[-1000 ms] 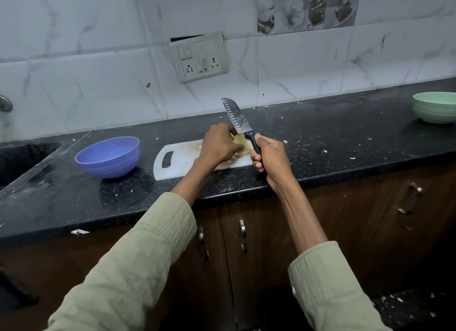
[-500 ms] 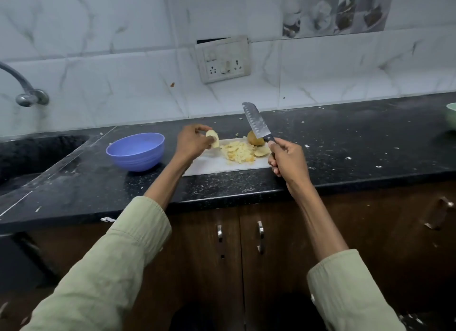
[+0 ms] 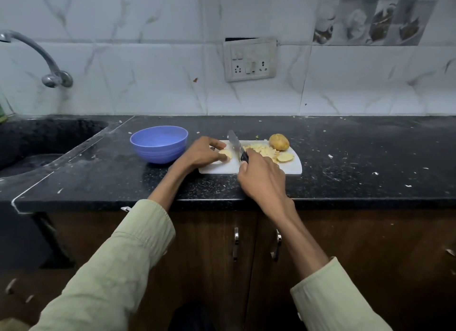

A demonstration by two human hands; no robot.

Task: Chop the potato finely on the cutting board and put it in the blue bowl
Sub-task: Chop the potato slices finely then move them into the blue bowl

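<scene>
Scanning from the left, I see a curved metal tap (image 3: pixel 37 56) over a dark stone sink (image 3: pixel 44 138) sunk into the black speckled countertop (image 3: pixel 370 158). Next comes the round blue plastic bowl (image 3: pixel 159 143), upright, nothing visible in it, just beside the left end of the white plastic cutting board (image 3: pixel 293 169), whose long axis runs left to right along the counter edge. My left hand (image 3: pixel 202 153) lies over the board's left end, between bowl and blade, its fingertips curled down and pinching a pale cut potato slice (image 3: pixel 225 154) flat against the board. Just to the right of that slice is the steel-bladed knife with a black handle (image 3: pixel 235 145); its long axis runs from me toward the wall, tip pointing away and slightly left, edge down at the board. My right hand (image 3: pixel 261 180) is wrapped tightly round the handle and covers most of it. Right of the blade lies a heap of finely chopped yellow potato pieces (image 3: pixel 261 150), partly hidden by my knuckles, then another flat slice (image 3: pixel 285 157), and behind it, near the far right corner, an uncut brown-skinned potato chunk (image 3: pixel 278 142). A white switch-and-socket plate (image 3: pixel 250 59) sits on the marble-tiled wall above.
</scene>
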